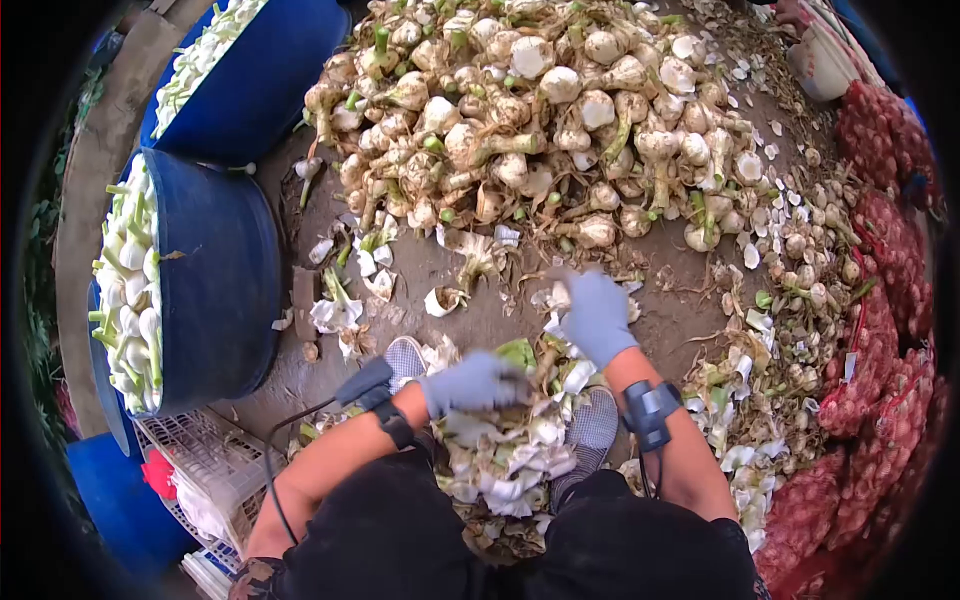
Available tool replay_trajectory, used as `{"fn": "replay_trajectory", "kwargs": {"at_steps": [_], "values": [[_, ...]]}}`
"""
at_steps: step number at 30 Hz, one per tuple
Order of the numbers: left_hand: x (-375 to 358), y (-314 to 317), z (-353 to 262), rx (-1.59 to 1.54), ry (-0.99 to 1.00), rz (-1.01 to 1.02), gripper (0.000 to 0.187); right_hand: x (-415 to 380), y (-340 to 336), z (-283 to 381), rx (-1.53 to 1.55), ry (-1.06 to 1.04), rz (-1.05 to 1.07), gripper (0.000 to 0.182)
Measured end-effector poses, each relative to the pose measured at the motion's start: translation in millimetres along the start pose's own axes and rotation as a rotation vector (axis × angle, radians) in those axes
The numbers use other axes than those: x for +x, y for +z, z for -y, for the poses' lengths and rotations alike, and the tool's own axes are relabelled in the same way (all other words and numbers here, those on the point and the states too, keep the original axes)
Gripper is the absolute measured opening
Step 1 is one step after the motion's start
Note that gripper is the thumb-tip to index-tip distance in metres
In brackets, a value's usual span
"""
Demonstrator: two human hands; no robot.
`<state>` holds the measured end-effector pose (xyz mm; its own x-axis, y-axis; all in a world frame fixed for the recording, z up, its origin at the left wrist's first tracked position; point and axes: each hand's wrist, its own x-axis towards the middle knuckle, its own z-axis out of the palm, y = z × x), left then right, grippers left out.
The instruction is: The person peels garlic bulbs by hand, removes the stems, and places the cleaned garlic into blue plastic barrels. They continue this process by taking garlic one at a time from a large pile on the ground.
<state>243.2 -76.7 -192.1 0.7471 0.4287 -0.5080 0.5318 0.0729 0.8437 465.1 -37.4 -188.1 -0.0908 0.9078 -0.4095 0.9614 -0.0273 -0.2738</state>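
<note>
My right hand (597, 318), in a grey glove, has its fingers curled at the near edge of a pile of garlic bulbs (510, 110). What those fingers hold is blurred. Smeared by motion, my left hand (470, 383), also gloved, hovers above peeled garlic skins (515, 460) heaped between my shoes. Its fingers are not clear enough to tell whether they grip anything. The bulbs in the pile are soil-stained, with cut stems. Loose white peelings (337, 310) lie on the ground left of my hands.
A blue tub (215, 270) of cleaned garlic stands at left, with another blue container (245, 85) behind it. A pale plastic crate (210, 455) is near my left arm. Red mesh sacks (880, 400) line the right side, beside scattered small bulbs (800, 270).
</note>
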Motion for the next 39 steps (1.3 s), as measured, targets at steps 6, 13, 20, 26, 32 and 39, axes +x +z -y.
{"fn": "replay_trajectory", "kwargs": {"at_steps": [6, 13, 20, 26, 32, 39], "values": [[16, -35, -57, -0.987, -0.069, -0.289, 0.052, -40, -30, 32, 0.497, -0.359, -0.353, 0.060], [8, -40, -76, -0.402, 0.193, -0.370, 0.077, -52, -59, 14, 1.388, 0.100, 0.103, 0.038], [3, -38, -81, -0.732, 0.117, -0.299, 0.074, -64, -55, 21, 1.371, 0.158, 0.160, 0.035], [1, -37, -78, -1.012, 0.183, -0.279, 0.070, -68, -43, 17, 0.841, -0.024, -0.131, 0.029], [-1, -43, -63, -1.418, 0.276, 0.063, 0.076, -66, -34, 38, 0.770, -0.232, -0.481, 0.019], [-13, -43, -87, -0.765, 0.006, -0.335, 0.071, -65, -37, 18, 1.201, 0.046, 0.019, 0.024]]}}
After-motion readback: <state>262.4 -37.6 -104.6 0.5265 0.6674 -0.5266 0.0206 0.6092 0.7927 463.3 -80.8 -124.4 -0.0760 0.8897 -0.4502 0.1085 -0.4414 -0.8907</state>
